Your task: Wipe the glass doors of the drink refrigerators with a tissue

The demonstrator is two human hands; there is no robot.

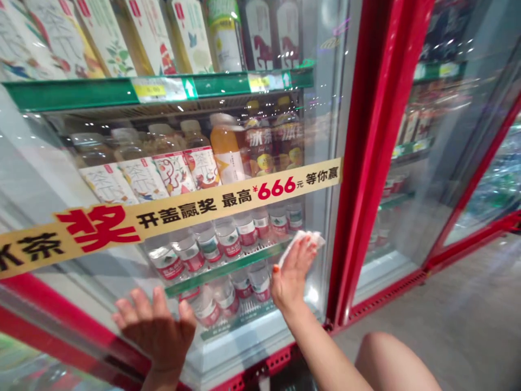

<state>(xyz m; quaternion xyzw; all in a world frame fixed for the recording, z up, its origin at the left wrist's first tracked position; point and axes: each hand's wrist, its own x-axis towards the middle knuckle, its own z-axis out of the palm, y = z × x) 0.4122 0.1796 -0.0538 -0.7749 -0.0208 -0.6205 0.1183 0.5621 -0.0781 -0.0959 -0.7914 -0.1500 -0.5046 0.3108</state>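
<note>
A glass door (321, 114) of a red-framed drinks cooler fills most of the view. My right hand (291, 271) presses a white tissue or cloth (321, 239) against the lower right of the glass, fingers over it. To the lower left, my left hand (157, 331) is raised with its fingers spread and nothing in it, close to the glass; whether it touches, I cannot tell. Across the door above both hands runs a yellow sticker strip (240, 196) with black and red lettering.
Behind the glass, shelves with green price rails (101, 92) hold tea bottles (195, 155) and clear water bottles (228, 237). A red frame post (366, 163) divides this door from another on the right. A bent knee (391, 358) shows above the grey floor (468, 304).
</note>
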